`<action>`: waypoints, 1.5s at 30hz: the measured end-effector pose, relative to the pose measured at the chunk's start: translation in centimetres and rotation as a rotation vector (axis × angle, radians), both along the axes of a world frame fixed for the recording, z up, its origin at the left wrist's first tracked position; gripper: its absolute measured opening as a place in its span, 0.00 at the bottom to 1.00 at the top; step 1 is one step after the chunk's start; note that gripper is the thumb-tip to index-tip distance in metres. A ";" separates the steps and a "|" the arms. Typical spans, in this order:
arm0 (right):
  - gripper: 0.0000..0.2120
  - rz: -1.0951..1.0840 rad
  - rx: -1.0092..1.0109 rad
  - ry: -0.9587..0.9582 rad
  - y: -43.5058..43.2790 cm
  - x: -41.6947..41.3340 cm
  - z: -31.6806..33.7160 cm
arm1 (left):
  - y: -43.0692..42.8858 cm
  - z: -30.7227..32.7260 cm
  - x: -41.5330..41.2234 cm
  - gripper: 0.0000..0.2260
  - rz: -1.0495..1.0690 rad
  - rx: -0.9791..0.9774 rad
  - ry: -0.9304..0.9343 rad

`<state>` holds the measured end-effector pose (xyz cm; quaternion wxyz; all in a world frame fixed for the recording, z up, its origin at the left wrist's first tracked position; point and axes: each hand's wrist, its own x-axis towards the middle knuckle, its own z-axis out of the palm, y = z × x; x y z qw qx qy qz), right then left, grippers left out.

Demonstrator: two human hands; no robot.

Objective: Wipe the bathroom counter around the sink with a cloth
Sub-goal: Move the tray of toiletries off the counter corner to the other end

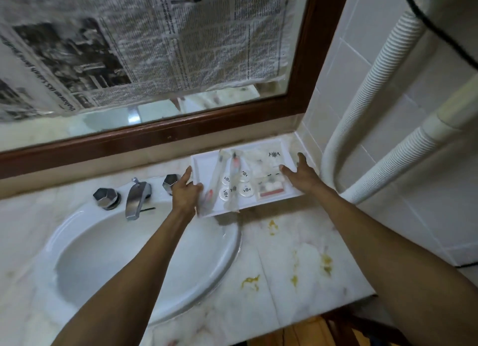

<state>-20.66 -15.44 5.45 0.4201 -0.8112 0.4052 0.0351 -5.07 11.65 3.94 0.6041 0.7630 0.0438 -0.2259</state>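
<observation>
A white tray [204,162] of hotel toiletries sits on the marble counter [292,263] at the back right, next to the white oval sink [144,245]. My left hand [185,193] grips the tray's left front edge. At the tray's right end my right hand [301,173] hovers with fingers spread, and I cannot tell whether it touches the tray. Yellow stains [326,264] mark the counter right of the sink. No cloth is in view.
A chrome tap [135,197] with two faceted knobs stands behind the sink. A wood-framed mirror [318,61] covered with newspaper runs along the back. White corrugated hoses [362,100] hang against the tiled right wall. The counter's front edge lies at the lower right.
</observation>
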 end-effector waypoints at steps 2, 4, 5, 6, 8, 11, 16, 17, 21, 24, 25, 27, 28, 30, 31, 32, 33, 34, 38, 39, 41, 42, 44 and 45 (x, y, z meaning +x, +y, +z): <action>0.42 0.032 0.005 -0.060 1.7 -0.8 0.9 | 2.3 1.3 -1.4 0.28 0.021 -0.020 -0.039; 0.40 0.075 0.003 -0.143 3.8 -1.5 1.8 | 4.6 2.4 -3.0 0.28 0.052 -0.055 -0.072; 0.38 0.087 0.003 -0.189 4.8 -1.8 2.1 | 5.7 2.9 -3.9 0.28 0.079 -0.059 -0.079; 0.37 0.090 0.004 -0.236 5.9 -2.1 2.4 | 6.7 3.6 -4.8 0.28 0.114 -0.077 -0.080; 0.36 0.091 0.012 -0.303 8.0 -2.6 2.7 | 9.1 4.7 -6.4 0.28 0.168 -0.118 -0.101; 0.35 0.129 0.010 -0.351 11.2 -2.9 3.2 | 12.8 5.9 -8.4 0.28 0.191 -0.157 -0.120; 0.33 0.233 0.030 -0.406 16.6 -1.0 4.8 | 19.6 7.7 -10.3 0.38 0.249 -0.140 -0.144; 0.33 0.262 0.036 -0.416 17.8 -0.5 5.4 | 20.9 8.0 -10.5 0.40 0.270 -0.146 -0.145; 0.33 0.354 0.063 -0.448 22.9 2.4 6.7 | 26.6 8.5 -10.3 0.44 0.366 -0.167 -0.145; 0.31 0.398 0.090 -0.469 27.5 4.5 7.3 | 31.1 9.2 -9.9 0.45 0.430 -0.192 -0.135; 0.30 0.412 0.088 -0.468 29.2 5.2 7.5 | 32.7 9.3 -9.7 0.45 0.445 -0.186 -0.140; 0.29 0.434 0.099 -0.468 32.7 6.5 7.5 | 36.0 9.5 -9.3 0.44 0.469 -0.173 -0.157; 0.29 0.451 0.106 -0.470 34.5 7.2 7.3 | 37.8 9.5 -9.1 0.44 0.481 -0.173 -0.156; 0.31 0.475 0.132 -0.468 38.1 8.7 6.9 | 41.4 9.4 -8.5 0.44 0.505 -0.157 -0.153; 0.32 0.480 0.142 -0.454 39.9 9.3 6.8 | 43.2 9.4 -8.2 0.44 0.521 -0.148 -0.150; 0.32 0.492 0.142 -0.447 41.8 10.0 6.7 | 45.1 9.2 -7.8 0.43 0.537 -0.138 -0.149; 0.30 0.502 0.139 -0.436 43.7 10.6 6.8 | 46.9 9.2 -7.5 0.43 0.549 -0.134 -0.150; 0.28 0.511 0.138 -0.436 45.5 11.3 6.9 | 48.6 9.3 -7.2 0.43 0.561 -0.137 -0.152; 0.32 0.548 0.111 -0.412 52.5 13.9 6.7 | 55.4 9.0 -6.1 0.44 0.610 -0.144 -0.146; 0.33 0.555 0.110 -0.408 54.3 14.5 6.6 | 57.1 8.8 -5.9 0.44 0.621 -0.143 -0.143; 0.33 0.566 0.092 -0.391 57.7 15.4 6.4 | 60.5 8.4 -5.6 0.45 0.638 -0.136 -0.138; 0.33 0.580 0.084 -0.386 59.2 15.9 6.2 | 62.0 8.3 -5.5 0.45 0.649 -0.129 -0.135; 0.33 0.610 0.071 -0.386 62.3 16.6 6.1 | 64.8 7.9 -5.5 0.43 0.679 -0.108 -0.126; 0.34 0.625 0.069 -0.382 63.7 17.2 5.9 | 66.1 7.8 -5.5 0.43 0.696 -0.101 -0.120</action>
